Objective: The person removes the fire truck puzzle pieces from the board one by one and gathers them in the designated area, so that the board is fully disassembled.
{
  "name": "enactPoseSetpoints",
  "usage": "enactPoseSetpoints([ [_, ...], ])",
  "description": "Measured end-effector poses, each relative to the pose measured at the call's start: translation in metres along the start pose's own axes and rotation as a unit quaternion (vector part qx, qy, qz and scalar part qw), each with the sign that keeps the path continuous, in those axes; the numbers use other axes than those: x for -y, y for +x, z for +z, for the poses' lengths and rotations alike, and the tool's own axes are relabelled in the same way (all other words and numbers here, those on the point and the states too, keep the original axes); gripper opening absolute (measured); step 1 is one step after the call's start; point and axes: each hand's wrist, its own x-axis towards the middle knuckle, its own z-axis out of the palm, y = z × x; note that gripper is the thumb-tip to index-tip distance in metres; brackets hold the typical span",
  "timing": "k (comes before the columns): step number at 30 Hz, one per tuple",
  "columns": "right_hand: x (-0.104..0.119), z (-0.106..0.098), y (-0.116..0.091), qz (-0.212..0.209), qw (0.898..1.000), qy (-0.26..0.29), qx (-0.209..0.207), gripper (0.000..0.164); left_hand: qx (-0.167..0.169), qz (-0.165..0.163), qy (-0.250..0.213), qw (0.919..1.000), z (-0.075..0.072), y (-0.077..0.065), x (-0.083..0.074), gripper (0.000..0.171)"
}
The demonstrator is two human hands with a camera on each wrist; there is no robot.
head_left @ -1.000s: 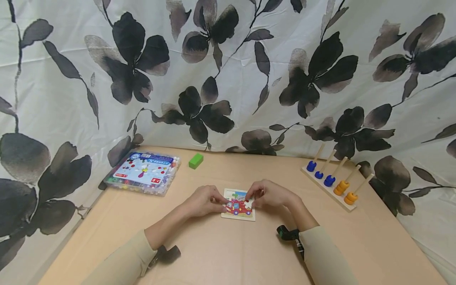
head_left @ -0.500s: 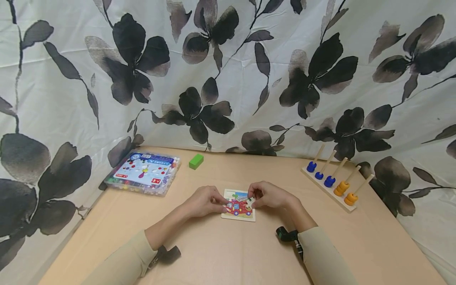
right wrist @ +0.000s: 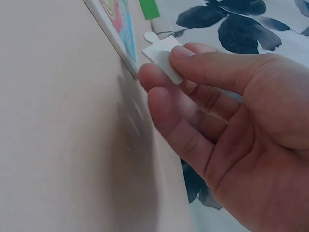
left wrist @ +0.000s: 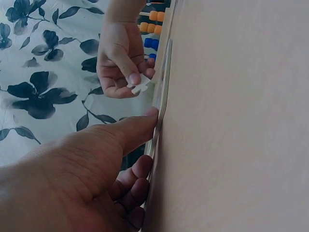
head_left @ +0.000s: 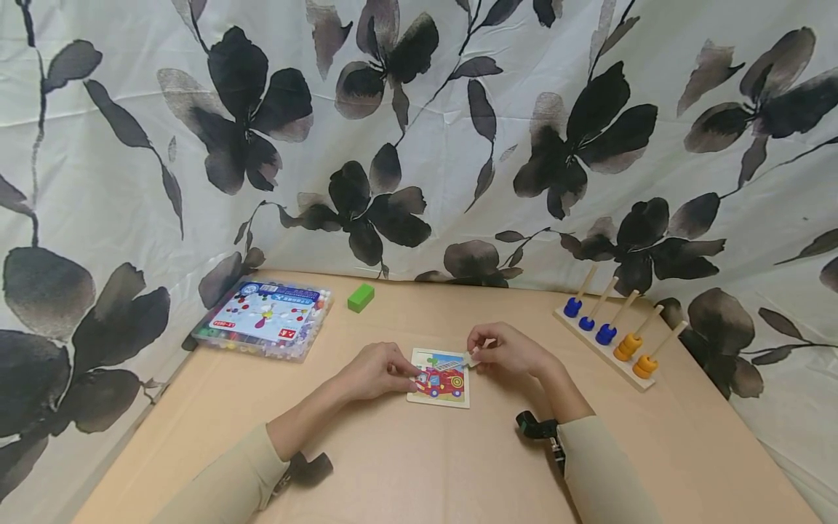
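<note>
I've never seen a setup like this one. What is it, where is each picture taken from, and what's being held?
There's no machine here, just a person's two bare hands. The wide picture looks down from their head; the other two look from each wrist.

The left hand holds the left edge of a fire-truck puzzle board. The right hand pinches a puzzle piece near the board's right edge.

Also on the table: a clear plastic box at back left, a green block beside it, and a bead stand on the right.
</note>
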Motion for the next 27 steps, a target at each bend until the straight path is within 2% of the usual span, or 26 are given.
enactPoseSetpoints([
  [9,-0.008,-0.015,-0.008,0.000,0.998,-0.022,-0.053,0.014,0.003,-0.001,0.000,1.0000,0.000,0.000,0.001,0.021],
  [27,-0.023,-0.025,-0.012,-0.015,0.996,-0.024,-0.086,0.014,0.002,-0.004,-0.001,1.0000,0.000,0.000,0.000,0.022],
])
